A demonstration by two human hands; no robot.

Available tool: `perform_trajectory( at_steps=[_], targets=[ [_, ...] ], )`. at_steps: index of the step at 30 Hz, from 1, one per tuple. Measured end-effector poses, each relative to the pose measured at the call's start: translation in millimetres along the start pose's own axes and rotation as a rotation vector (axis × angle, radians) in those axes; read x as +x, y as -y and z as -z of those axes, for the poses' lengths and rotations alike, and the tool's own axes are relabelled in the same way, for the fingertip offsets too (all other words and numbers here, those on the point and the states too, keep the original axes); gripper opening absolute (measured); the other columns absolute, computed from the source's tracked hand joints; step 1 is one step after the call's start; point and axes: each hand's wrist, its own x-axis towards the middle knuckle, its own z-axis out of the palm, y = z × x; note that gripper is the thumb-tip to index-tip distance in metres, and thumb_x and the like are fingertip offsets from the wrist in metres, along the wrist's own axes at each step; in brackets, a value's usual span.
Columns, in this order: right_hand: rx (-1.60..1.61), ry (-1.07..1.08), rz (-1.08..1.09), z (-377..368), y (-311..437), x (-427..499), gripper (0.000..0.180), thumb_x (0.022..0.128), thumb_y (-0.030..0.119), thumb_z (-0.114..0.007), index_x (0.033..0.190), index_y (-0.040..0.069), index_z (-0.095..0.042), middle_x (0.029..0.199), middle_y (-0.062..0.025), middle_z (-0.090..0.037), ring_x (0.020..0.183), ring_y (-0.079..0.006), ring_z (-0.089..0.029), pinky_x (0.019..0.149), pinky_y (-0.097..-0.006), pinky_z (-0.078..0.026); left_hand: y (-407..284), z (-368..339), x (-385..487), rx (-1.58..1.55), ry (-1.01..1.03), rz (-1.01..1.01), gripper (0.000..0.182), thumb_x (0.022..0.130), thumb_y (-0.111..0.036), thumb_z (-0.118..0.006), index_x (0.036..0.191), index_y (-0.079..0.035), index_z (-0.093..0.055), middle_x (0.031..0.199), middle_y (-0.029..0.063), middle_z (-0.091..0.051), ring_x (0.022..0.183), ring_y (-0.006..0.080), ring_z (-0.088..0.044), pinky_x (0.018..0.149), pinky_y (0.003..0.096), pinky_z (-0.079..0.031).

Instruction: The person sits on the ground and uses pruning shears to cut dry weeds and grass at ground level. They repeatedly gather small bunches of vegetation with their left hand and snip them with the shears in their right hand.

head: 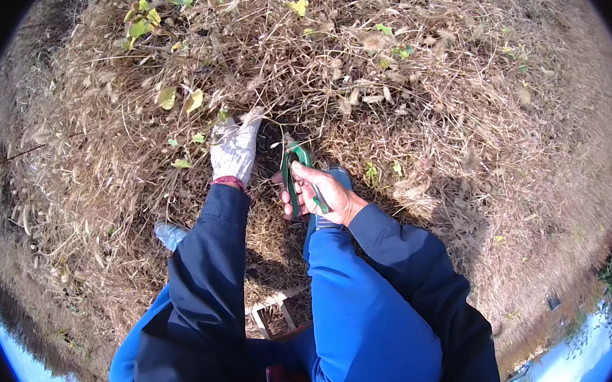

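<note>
My left hand (234,148), in a white knit glove, reaches into the dry grass (202,65). Its fingertips are partly lost among stems and leaves, so any grip there is hidden. To its right, my bare right hand (323,192) holds green-handled pruning shears (291,181). The handles are spread apart, with the thumb over the upper part and fingers around the lower part. Thin dry stems cross in front of the shears' tip, and the blades are hard to make out. A dark gap in the grass lies between the glove and the tip.
Yellow-green leaves (142,23) stand out among the tangled stalks. My shoes (170,235) rest on the grass on either side of my hands. Between my blue-trousered legs (366,313) shows a pale frame (271,309), partly covered. A thin dark stick (7,162) lies far left.
</note>
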Motion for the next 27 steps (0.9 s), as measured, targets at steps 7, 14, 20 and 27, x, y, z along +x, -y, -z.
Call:
perform_trajectory(
  at_steps=[7,14,20,27],
  targets=[
    [0.0,0.006,-0.036,-1,28,21,0.062,0.104,0.056,-0.041,0.13,0.002,-0.057,0.097,-0.0082,-0.065,0.089,-0.0234,-0.068,0.088,-0.0465,-0.057,9,-7,57,-0.593,0.209,0.415,0.067,0.093,-0.056,-0.063,0.14,-0.009,-0.056,0.126,0.0194,-0.065,0.118,0.0307,-0.061,0.101,0.0368,-0.045],
    [-0.023,-0.074,0.086,-12,22,37,0.062,0.103,0.06,-0.044,0.117,0.001,-0.057,0.074,0.0011,-0.052,0.058,-0.0118,-0.055,0.058,-0.0327,-0.051,24,-9,41,-0.421,-0.074,0.231,0.047,0.093,-0.052,-0.066,0.106,-0.007,-0.073,0.087,0.0072,-0.072,0.079,0.0192,-0.066,0.076,0.0337,-0.05],
    [-0.066,-0.182,0.152,-14,2,13,0.054,0.101,0.054,-0.054,0.109,0.001,-0.062,0.06,0.006,-0.049,0.041,-0.0058,-0.048,0.041,-0.0257,-0.045,24,13,40,-0.01,0.336,0.097,0.038,0.105,-0.028,-0.043,0.14,-0.029,-0.057,0.122,0.0131,-0.067,0.11,0.0317,-0.066,0.095,0.044,-0.051],
    [0.131,0.049,0.04,-7,1,6,0.065,0.104,0.056,-0.041,0.132,-0.001,-0.055,0.092,-0.0083,-0.063,0.08,-0.0249,-0.067,0.08,-0.0452,-0.058,3,42,52,-0.056,0.567,0.051,0.048,0.107,-0.042,-0.025,0.148,-0.035,-0.048,0.143,0.0093,-0.056,0.129,0.0284,-0.056,0.112,0.0432,-0.04]
  ],
)
